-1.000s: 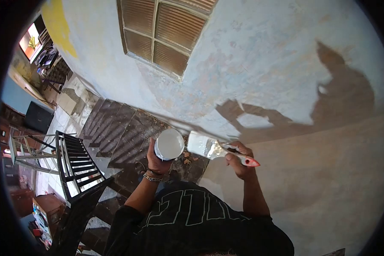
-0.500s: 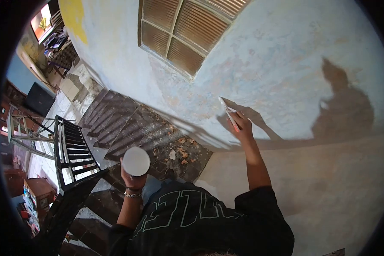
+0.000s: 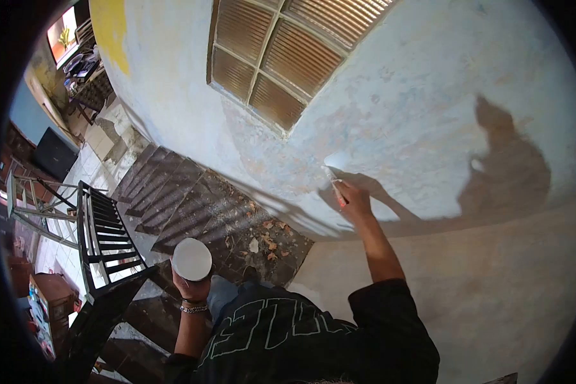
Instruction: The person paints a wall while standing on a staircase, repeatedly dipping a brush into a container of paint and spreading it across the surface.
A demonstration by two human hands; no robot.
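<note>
My left hand [image 3: 189, 290] is closed round a container of white paint [image 3: 192, 259], its round top facing up towards me. In my right hand [image 3: 356, 200] is a paintbrush [image 3: 331, 180] with a reddish handle, gripped in closed fingers. Its white-coated tip meets or nearly meets the patchy pale-blue wall [image 3: 397, 141]; exact contact is hard to tell. Just above the tip lies a bright white paint patch [image 3: 343, 157]. The shadow of my arm falls on the wall to the right of the brush.
Above the brush is a window [image 3: 291, 67] with ribbed panes. Dark steps [image 3: 173, 192] with dry leaves [image 3: 267, 242] run below the wall. A black railing [image 3: 112, 246] stands at the left, beside a metal frame [image 3: 41, 211] and a wooden cabinet [image 3: 52, 294].
The brush and my right hand have shifted slightly down and left in view, and a white patch now shows on the wall. The container sits lower left in view; the whole view has shifted a little.
</note>
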